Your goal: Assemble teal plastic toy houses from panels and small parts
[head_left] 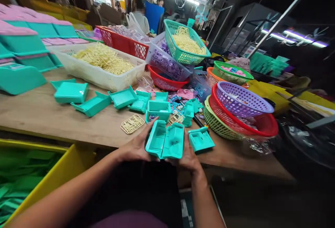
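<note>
Both hands hold an open teal plastic case (165, 141) above the front edge of the wooden table (52, 116). My left hand (136, 147) grips its left half, with the thumb along the top edge. My right hand (188, 154) supports the right half from below. Another teal case part (201, 139) lies just right of my right hand. A teal box (158, 110) stands behind the held case. A cream-coloured parts frame (132, 123) lies flat to the left of it.
Several teal case halves (94, 104) lie across the table. A white tray of yellow pieces (86, 71), red, purple and green baskets (235, 113) stand behind and right. Teal and pink stacks (23, 36) rise at left. A yellow bin (49, 175) sits below left. A person sits far back.
</note>
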Demonstrator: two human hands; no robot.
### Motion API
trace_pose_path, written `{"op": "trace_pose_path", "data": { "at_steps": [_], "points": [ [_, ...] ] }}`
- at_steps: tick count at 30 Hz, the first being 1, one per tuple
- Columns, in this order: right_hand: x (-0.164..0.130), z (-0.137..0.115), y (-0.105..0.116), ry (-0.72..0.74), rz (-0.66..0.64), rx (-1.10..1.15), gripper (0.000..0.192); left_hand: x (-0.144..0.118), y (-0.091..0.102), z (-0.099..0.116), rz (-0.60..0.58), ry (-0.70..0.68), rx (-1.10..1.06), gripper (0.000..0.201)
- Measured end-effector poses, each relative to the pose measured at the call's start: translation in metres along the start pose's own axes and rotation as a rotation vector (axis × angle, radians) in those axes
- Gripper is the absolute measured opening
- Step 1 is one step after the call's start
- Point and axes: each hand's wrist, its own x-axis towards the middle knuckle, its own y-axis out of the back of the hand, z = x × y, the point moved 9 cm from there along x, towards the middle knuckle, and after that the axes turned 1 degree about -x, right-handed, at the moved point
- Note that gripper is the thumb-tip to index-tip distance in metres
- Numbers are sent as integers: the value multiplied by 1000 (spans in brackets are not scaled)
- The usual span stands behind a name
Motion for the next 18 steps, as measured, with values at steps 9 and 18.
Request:
{"op": "trace_pose_path", "data": {
  "at_steps": [9,18],
  "points": [
    [-4,3,4,31,25,3,136,-3,4,-1,94,-30,50,128],
    [-6,8,2,-24,-1,56,134,-5,3,0,94,-50,74,127]
  ]
}}
